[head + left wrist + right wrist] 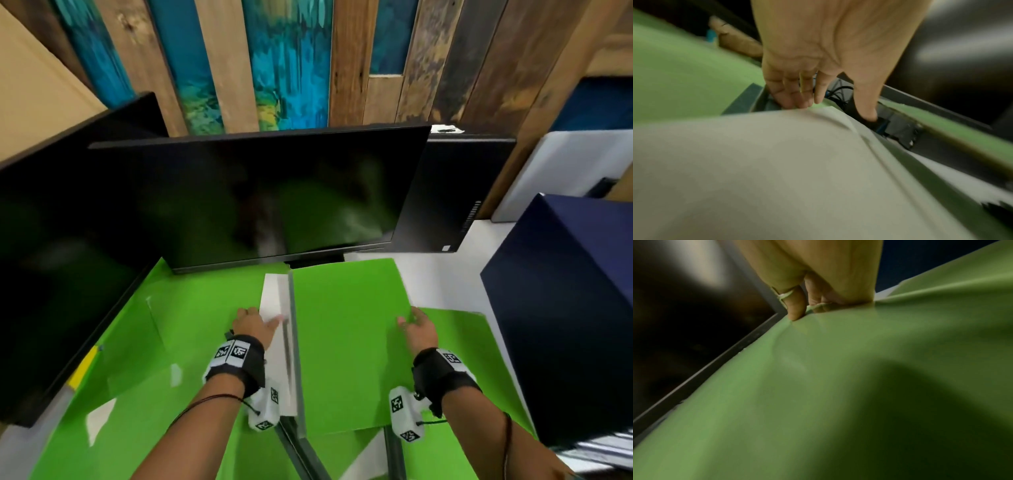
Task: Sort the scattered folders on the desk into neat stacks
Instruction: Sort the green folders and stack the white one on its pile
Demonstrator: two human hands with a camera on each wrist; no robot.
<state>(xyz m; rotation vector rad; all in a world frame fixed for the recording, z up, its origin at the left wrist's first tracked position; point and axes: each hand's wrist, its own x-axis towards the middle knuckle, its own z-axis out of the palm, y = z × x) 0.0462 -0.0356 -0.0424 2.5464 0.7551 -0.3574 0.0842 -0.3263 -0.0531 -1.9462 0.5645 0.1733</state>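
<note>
Two hands on green folders: left hand [252, 325] flat on white sheet [274, 329], right hand [418, 329] pinching folder [346, 329] edge. No readable writing, only square tags [233, 353] on wrist bands.

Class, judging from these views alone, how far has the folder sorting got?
Done: nothing shows as a finished stack; green folders lie overlapping across the desk. In hand: the left hand rests on a white sheet beside a green folder, whose edge the right hand grips. Left: gathering the overlapping folders, including one lower right, and squaring them.
</note>
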